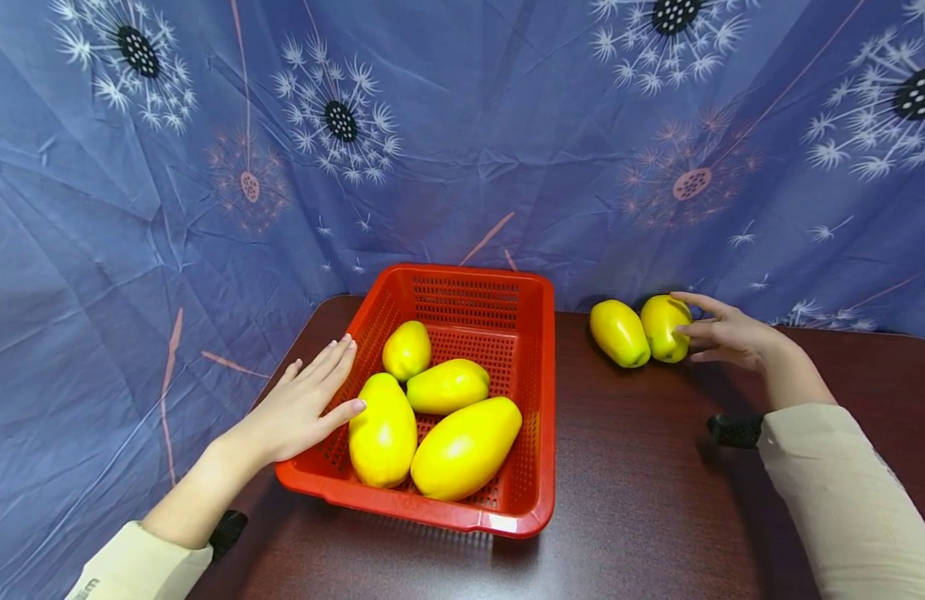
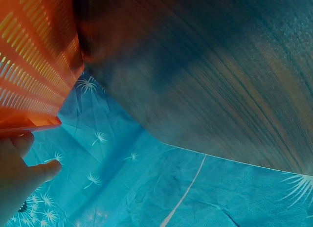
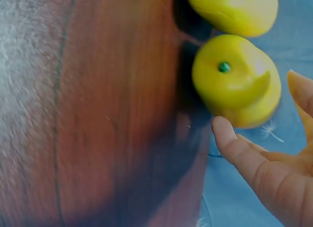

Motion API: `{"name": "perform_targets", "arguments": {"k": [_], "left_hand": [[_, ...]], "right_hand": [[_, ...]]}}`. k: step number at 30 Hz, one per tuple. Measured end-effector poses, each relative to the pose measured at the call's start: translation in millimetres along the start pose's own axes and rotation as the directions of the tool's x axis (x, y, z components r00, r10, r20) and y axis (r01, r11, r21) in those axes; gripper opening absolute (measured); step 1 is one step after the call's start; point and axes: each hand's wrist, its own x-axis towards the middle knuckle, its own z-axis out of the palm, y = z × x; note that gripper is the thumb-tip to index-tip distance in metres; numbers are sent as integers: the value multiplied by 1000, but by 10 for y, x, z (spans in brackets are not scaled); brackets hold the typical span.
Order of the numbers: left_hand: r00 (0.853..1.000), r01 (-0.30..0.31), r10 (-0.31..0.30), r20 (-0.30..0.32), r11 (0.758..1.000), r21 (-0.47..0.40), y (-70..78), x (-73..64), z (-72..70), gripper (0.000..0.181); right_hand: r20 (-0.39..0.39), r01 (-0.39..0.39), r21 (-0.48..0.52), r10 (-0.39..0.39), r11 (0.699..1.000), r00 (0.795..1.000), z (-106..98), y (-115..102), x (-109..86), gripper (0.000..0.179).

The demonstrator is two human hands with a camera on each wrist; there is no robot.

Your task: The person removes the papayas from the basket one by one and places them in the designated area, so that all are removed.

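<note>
In the head view, the left hand lies along the left rim of the red basket, fingers straight and thumb spread, probably to steady it; whether the thumb touches the fruit beneath cannot be told. Four yellow fruits lie toward the basket's near end, leaving its far end bare. Right of centre, two more rest side by side on the dark counter: the left loose fruit and the right loose fruit. The right hand reaches the latter from the right, likely because its neighbour blocks the left side and the blue cloth hangs close behind.

In the left wrist view, the basket's slotted wall fills the upper left; below it the visible fingers are apart, one at the rim.

In the right wrist view, the fingers spread apart beside the right loose fruit at upper right, not clamped; contact is uncertain.
</note>
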Motion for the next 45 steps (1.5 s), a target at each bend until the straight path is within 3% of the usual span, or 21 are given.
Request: {"name": "perform_targets", "arguments": {"k": [10,19,34,45], "left_hand": [[1000,-8,8,-4,1000,-3,0,3,11,77],[1000,-7,7,-2,1000,11,-3,35,-19,77],[1000,-6,6,11,1000,15,3,23,-18,76],[1000,-13,13,5,1000,12,17,15,-15,75]], "right_hand": [[4,4,-118,-4,993,1000,-153,-280,-108,71],[11,76,-115,-75,991,997,-42,-760,-124,71],[109,167,-45,-161,985,981,643,-1355,142,64],[136,173,102,-186,980,973,1269,-1593,456,58]]}}
